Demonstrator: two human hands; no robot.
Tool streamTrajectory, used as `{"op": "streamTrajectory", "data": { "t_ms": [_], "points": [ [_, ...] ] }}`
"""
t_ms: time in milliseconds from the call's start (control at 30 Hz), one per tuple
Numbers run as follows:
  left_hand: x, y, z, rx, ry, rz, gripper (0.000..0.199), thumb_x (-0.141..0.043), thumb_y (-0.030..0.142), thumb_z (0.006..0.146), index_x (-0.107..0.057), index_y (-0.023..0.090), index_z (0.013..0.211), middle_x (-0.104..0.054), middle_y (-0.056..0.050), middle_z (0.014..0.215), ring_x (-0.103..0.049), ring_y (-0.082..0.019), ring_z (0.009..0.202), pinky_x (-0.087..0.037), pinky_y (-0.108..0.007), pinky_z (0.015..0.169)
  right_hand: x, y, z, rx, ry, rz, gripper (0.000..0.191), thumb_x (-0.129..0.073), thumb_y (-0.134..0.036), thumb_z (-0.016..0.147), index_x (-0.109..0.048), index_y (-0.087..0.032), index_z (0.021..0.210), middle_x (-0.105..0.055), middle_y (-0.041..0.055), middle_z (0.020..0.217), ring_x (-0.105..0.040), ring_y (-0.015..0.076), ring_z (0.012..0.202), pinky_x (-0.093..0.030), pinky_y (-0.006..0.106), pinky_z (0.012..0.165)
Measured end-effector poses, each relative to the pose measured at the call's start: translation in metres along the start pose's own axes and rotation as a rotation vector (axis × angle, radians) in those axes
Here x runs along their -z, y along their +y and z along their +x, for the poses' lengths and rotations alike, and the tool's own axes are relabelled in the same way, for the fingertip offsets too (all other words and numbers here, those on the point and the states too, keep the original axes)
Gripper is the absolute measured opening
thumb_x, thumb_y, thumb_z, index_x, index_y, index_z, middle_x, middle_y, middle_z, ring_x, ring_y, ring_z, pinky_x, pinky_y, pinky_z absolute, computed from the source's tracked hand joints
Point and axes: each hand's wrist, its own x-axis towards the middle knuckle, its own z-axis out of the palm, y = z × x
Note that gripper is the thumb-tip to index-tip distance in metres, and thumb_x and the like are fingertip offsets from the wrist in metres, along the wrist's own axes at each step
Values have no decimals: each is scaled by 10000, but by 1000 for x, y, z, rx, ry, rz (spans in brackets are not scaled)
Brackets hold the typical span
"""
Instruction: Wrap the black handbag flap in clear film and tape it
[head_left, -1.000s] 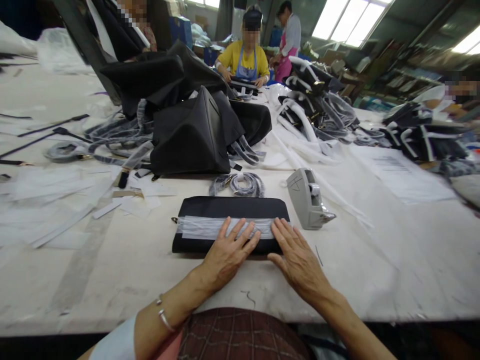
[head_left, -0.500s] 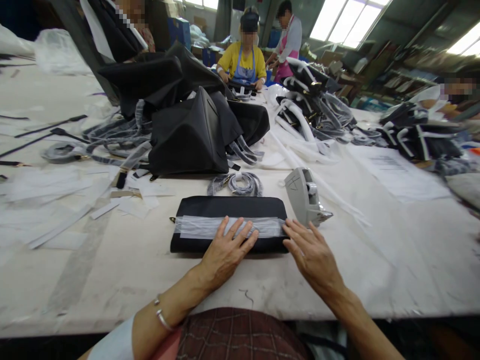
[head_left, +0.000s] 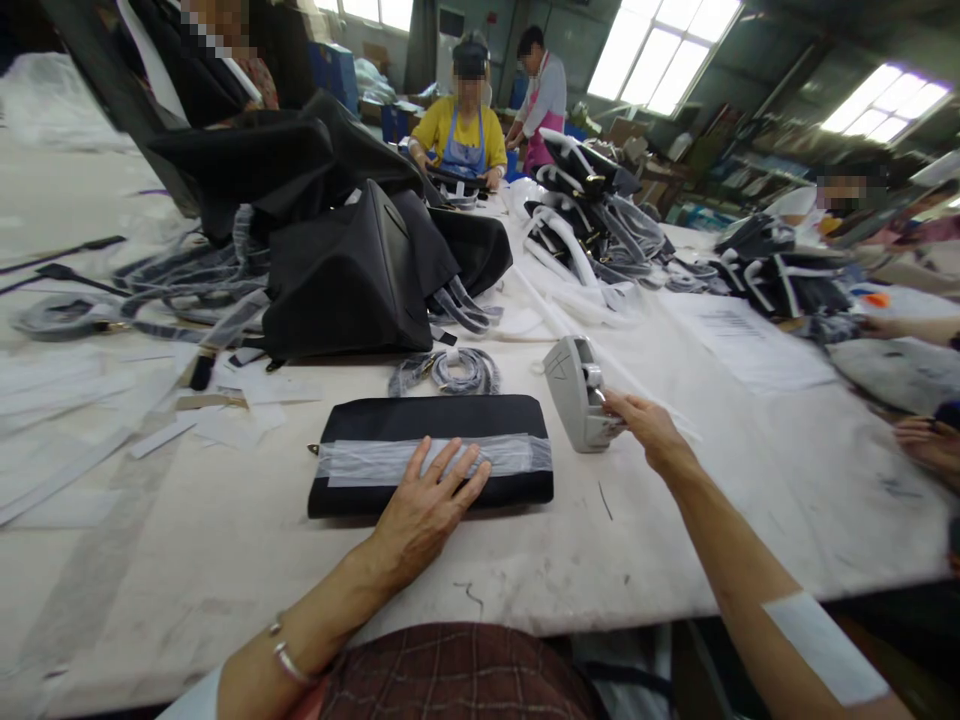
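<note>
I see the left hand (head_left: 421, 508) flat, fingers spread, on the bag (head_left: 435, 412) on the table (head_left: 225, 565); uneven pressure could wrinkle its film (head_left: 367, 463). Beyond, the right hand (head_left: 651, 428), fingers bunched, touches the dispenser (head_left: 564, 385), grip unclear; a hard tug might topple it

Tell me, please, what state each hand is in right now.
Left hand: open, fingers spread on the pale strip across the black bag.
Right hand: at the gray tape dispenser, fingers bunched; whether gripping anything cannot be told.
</note>
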Motion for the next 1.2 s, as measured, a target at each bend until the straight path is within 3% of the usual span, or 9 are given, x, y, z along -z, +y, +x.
{"op": "streamTrajectory", "data": {
  "t_ms": [167,333,433,567,733,933,1000,1067,1200],
  "points": [
    [-1,0,0,1,-7,-8,491,-471,225,944,-410,258,1430,-403,-42,1489,-335,-291,1372,-259,-565,1149,-8,-13,-3,13,50,132,364,-755,-480,554,-668,-134,628,-653,45,604,-521,137,542,-414,282,551],
    [0,0,0,3,-8,-8,489,-467,220,946,-409,259,1431,-397,-40,1494,-329,-295,1375,-262,-563,1146,5,-21,-30,52,210,222,276,-747,-413,568,-636,-166,621,-579,-5,538,-496,125,553,-427,277,592],
    [0,1,0,1,3,-3,476,-464,223,955,-414,261,1427,-401,-39,1491,-331,-291,1375,-259,-558,1148,17,-8,-49,29,256,303,258,-770,-385,568,-636,-175,633,-559,-18,546,-492,120,552,-425,265,571],
    [-1,1,-1,-1,-5,0,481,-459,230,962,-394,262,1438,-388,-34,1500,-321,-294,1379,-255,-567,1145,17,26,-60,-102,169,284,293,-761,-414,531,-600,-174,576,-536,-15,532,-470,118,519,-410,268,522],
    [-5,1,-2,-1,-3,9,494,-467,230,961,-380,271,1445,-369,-34,1510,-307,-295,1388,-249,-570,1147,15,47,-51,-164,113,151,337,-755,-465,508,-616,-165,575,-572,6,540,-504,135,520,-407,277,530],
    [-8,1,-3,-8,21,11,474,-432,231,974,-382,257,1445,-382,-43,1501,-309,-300,1385,-242,-580,1145,33,60,-54,-199,107,-122,232,-748,-390,506,-654,-179,526,-574,21,470,-477,160,492,-318,286,487],
    [-8,1,-4,-9,22,7,467,-420,235,981,-379,256,1446,-383,-42,1500,-309,-301,1385,-242,-585,1145,36,56,-64,-190,50,-140,275,-736,-441,547,-656,-178,541,-575,20,488,-483,163,512,-345,293,515],
    [-9,1,-4,-3,21,3,463,-415,240,986,-376,259,1447,-380,-44,1502,-310,-303,1385,-242,-591,1145,32,38,-75,-114,-88,-125,331,-710,-503,623,-661,-177,594,-594,17,554,-502,160,568,-389,294,579],
    [-9,2,-4,5,19,-1,464,-431,236,982,-385,263,1443,-380,-56,1501,-321,-303,1381,-245,-594,1147,2,-26,-91,59,-459,-160,346,-665,-506,747,-643,-177,642,-616,12,624,-522,148,630,-398,274,635]
  ]
}}
